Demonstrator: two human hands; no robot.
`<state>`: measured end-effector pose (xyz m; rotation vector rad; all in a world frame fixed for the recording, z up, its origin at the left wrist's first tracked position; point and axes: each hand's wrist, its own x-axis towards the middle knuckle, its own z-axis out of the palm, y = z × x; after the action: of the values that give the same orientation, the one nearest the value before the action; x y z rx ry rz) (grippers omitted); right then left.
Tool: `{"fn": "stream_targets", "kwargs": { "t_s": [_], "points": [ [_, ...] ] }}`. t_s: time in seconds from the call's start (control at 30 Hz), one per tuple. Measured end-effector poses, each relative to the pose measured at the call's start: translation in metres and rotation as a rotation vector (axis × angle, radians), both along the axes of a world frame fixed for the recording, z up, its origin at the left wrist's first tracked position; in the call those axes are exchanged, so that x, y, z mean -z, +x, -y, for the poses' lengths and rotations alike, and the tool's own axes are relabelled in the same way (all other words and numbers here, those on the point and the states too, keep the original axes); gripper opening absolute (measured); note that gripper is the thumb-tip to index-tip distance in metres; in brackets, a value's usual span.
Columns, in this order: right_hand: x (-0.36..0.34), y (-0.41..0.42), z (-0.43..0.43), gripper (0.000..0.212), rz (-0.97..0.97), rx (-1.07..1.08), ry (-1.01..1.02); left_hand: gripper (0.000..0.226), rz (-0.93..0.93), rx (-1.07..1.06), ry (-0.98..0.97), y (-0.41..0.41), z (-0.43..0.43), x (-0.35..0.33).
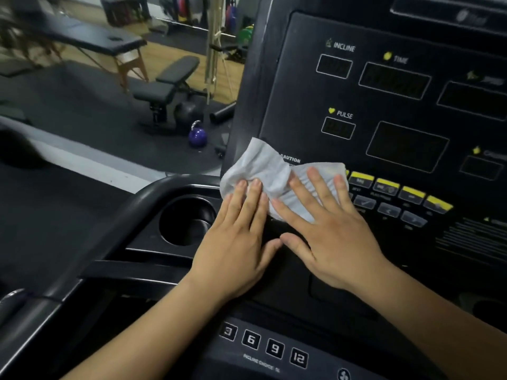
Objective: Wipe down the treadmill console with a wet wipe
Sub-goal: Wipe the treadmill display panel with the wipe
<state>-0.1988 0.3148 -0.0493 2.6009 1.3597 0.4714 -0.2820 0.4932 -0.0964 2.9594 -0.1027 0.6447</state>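
The wiping itself appears to be in hand: a wet wipe is pressed flat against the lower left corner of the treadmill console, just beneath the caution label and beside the row of yellow buttons. The left hand is laid open with straight fingers, and only its fingertips are set on the wipe's lower left edge. The right hand is likewise spread flat, with its fingers over the wipe's right half – nothing is gripped or pinched by either. The wipe is seen crumpled rather than smooth, and its upper corner stands clear of both hands. Most of the panel, with the incline, time and pulse windows, lies above and to the right, so much of the task is judged to remain. For the next move, steady flat pressure would be needed while the wipe is slid across the buttons and upward – lightly enough that it is not bunched under the fingers.
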Motion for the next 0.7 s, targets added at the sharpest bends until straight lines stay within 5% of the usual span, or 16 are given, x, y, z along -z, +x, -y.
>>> {"fn": "stream_targets", "kwargs": {
  "t_s": [0.43, 0.7],
  "points": [
    [-0.092, 0.061, -0.059, 0.067, 0.115, 0.12, 0.143, 0.065, 0.253, 0.144, -0.105, 0.095, -0.052, -0.098],
    [-0.036, 0.029, -0.021, 0.065, 0.079, -0.012, 0.069, 0.063, 0.16, 0.19, -0.11, 0.033, -0.024, -0.027]
  ]
}}
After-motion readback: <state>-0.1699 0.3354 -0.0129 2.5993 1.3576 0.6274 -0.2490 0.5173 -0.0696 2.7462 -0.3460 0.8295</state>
